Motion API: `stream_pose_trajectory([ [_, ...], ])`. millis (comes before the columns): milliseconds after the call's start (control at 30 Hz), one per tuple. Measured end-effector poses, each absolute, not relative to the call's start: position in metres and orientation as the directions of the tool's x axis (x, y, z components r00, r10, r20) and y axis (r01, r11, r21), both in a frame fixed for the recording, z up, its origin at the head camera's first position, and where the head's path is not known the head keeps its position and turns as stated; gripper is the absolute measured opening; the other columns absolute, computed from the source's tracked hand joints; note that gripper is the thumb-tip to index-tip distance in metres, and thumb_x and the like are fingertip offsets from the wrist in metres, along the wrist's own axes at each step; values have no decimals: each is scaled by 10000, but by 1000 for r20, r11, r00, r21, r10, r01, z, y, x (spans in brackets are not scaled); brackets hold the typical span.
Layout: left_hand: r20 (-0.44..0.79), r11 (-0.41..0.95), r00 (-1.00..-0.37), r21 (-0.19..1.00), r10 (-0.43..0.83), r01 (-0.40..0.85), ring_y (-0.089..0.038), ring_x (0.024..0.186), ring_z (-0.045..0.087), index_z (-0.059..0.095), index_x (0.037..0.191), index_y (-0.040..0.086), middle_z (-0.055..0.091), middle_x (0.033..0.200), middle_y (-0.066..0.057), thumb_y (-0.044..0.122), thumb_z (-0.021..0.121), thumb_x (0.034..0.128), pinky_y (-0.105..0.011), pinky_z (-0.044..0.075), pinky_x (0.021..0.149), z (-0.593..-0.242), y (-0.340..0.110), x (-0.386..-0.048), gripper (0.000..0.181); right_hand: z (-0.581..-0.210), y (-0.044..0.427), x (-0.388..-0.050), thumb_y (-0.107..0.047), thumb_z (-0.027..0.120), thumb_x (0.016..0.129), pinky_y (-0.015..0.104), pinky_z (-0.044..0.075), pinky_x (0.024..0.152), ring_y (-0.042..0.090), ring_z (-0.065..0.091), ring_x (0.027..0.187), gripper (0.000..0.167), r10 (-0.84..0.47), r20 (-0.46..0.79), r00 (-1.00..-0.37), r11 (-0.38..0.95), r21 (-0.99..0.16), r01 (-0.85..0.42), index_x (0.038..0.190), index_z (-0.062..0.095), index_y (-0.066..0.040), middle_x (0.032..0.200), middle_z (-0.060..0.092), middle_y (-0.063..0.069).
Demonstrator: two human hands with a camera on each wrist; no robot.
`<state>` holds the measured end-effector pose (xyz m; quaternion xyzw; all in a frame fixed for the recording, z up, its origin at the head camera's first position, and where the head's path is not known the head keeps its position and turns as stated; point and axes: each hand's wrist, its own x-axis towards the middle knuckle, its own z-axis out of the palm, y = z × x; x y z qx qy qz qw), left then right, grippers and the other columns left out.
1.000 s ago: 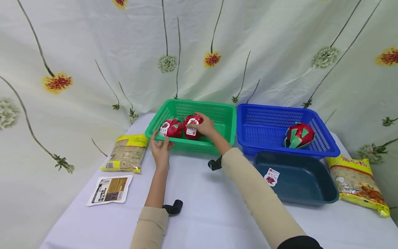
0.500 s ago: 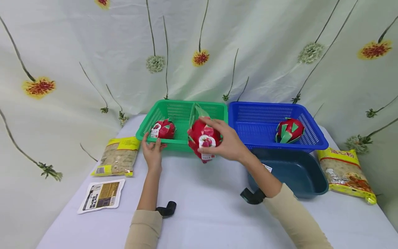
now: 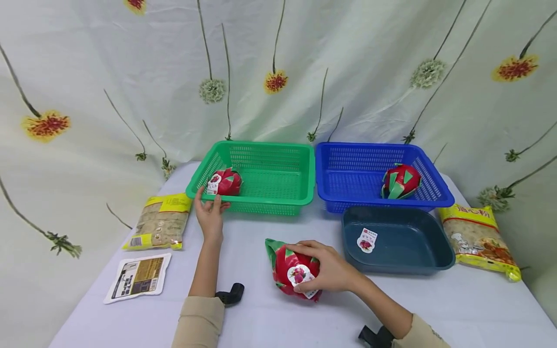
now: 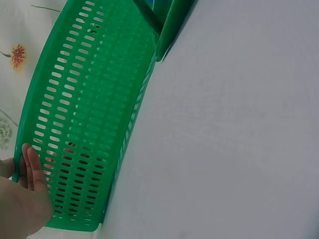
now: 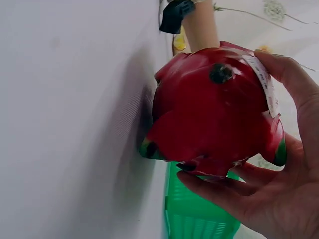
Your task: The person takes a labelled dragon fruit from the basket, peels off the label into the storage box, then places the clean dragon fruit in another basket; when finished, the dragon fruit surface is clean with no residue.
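My right hand [image 3: 328, 268] grips a red dragon fruit [image 3: 283, 265] with green-tipped scales and a white sticker, low over the front of the table. In the right wrist view, the thumb lies by the sticker and the fingers curl beneath the dragon fruit [image 5: 204, 114]; whether it touches the cloth I cannot tell. My left hand [image 3: 210, 215] pinches the near-left rim of a green perforated basket [image 3: 278, 195], with fingers against the outer wall in the left wrist view. Inside that basket, at its left end, sits another stickered dragon fruit [image 3: 229, 182].
A blue basket [image 3: 348, 193] beside the green one holds an unstickered dragon fruit [image 3: 402, 179]. Before it stands a dark teal tray [image 3: 404, 251] containing a loose sticker [image 3: 367, 240]. Yellow food bags [image 3: 163, 220] flank both sides, with a flat white packet [image 3: 138, 278] at left.
My right hand has lifted one dragon fruit out of the green basket and brought it toward me, low over the table. The left hand stays on the basket rim.
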<state>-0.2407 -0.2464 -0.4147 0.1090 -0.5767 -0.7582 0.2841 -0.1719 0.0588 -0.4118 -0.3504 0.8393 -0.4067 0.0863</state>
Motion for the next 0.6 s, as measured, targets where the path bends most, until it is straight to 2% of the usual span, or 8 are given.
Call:
stream_pose_trajectory([
  [167, 176, -170, -817, 934, -550, 315, -205, 706, 617, 218, 1440, 93, 533, 861, -79, 98, 502, 946, -279, 519, 773, -413, -247, -240, 570, -414, 55, -183, -430, 795, 672, 263, 488, 773, 257, 423, 1169, 748, -688, 124, -715, 426, -728, -537, 1342, 467, -373, 1331, 427, 11],
  [267, 180, -167, -813, 932, -553, 320, -200, 691, 617, 228, 1438, 102, 533, 844, -77, 106, 507, 944, -277, 521, 765, -416, -249, -242, 567, -414, 52, -192, -372, 787, 697, 244, 485, 776, 238, 420, 1172, 744, -727, 133, -673, 392, -725, -567, 1360, 450, -356, 1341, 410, -6],
  [400, 183, -169, -804, 929, -566, 330, -174, 671, 619, 253, 1434, 137, 543, 832, -64, 123, 526, 937, -246, 524, 737, -425, -253, -249, 568, -415, 49, -203, -356, 775, 721, 276, 481, 821, 229, 416, 1197, 758, -768, 159, -620, 348, -710, -612, 1387, 413, -341, 1366, 395, 5],
  [500, 191, -158, -794, 928, -577, 338, -155, 664, 616, 267, 1432, 158, 543, 826, -61, 144, 532, 935, -226, 522, 721, -431, -253, -252, 563, -416, 49, -211, -380, 760, 743, 347, 463, 883, 239, 397, 1240, 840, -770, 176, -614, 346, -692, -633, 1443, 298, -330, 1407, 375, 26],
  [600, 203, -147, -790, 927, -579, 346, -148, 664, 613, 268, 1430, 162, 536, 835, -72, 160, 535, 933, -227, 521, 721, -434, -253, -253, 564, -417, 50, -216, -386, 745, 763, 410, 402, 965, 254, 338, 1300, 984, -751, 173, -637, 365, -696, -619, 1493, 93, -274, 1478, 275, 74],
])
